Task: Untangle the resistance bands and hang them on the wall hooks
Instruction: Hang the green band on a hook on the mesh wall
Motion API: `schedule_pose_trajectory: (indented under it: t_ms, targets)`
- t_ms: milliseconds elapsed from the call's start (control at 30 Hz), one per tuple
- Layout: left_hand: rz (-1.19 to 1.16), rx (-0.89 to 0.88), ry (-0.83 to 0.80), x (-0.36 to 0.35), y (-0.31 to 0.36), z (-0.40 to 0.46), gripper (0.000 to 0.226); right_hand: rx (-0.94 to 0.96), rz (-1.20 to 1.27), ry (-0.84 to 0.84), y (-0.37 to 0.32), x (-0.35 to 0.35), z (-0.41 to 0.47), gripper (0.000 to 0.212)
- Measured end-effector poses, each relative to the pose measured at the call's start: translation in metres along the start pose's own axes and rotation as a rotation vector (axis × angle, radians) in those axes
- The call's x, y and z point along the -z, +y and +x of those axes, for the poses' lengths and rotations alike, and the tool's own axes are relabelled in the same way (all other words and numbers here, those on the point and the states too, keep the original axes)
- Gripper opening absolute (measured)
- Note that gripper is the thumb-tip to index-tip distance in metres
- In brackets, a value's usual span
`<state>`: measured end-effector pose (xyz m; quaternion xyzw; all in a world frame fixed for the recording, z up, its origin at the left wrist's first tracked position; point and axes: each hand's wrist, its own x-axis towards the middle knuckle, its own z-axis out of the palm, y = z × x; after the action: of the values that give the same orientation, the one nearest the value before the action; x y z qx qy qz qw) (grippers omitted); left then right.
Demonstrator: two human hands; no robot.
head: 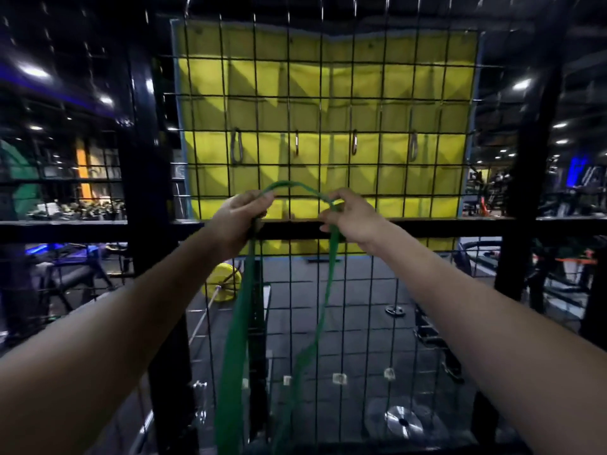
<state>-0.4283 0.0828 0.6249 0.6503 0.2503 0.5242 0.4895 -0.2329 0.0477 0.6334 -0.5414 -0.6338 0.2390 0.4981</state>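
Observation:
A green resistance band (238, 323) hangs as a long loop in front of a black wire grid wall (371, 290). Its top arches between my two hands. My left hand (241, 215) pinches the left end of the arch, and my right hand (351, 215) pinches the right end, both held against the grid's thick horizontal bar. The two strands drop down to the bottom edge of the view. Several metal carabiner hooks (237, 147) hang on the grid above my hands, all bare.
A yellow padded panel (427, 77) stands behind the grid. Beyond the mesh lie a yellow weight plate (220, 280) on a bar, small plates on the dark gym floor and equipment on both sides. A thick black post (147, 192) rises at the left.

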Motion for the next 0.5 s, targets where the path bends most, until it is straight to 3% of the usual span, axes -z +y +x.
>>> schedule_pose_trajectory:
  t_ms: [100,233,500]
  targets:
    - [0.136,-0.014,0.079,0.028,0.005,0.023,0.009,0.110,-0.195,0.000,-0.003,-0.022,0.024,0.039]
    - [0.367,-0.214,0.159,0.073,0.000,0.061,0.014,0.191,-0.210,-0.061,-0.014,-0.047,0.062,0.045]
    - [0.368,-0.423,0.339,0.111,0.013,0.118,0.014,0.292,-0.156,-0.122,-0.032,-0.066,0.140,0.043]
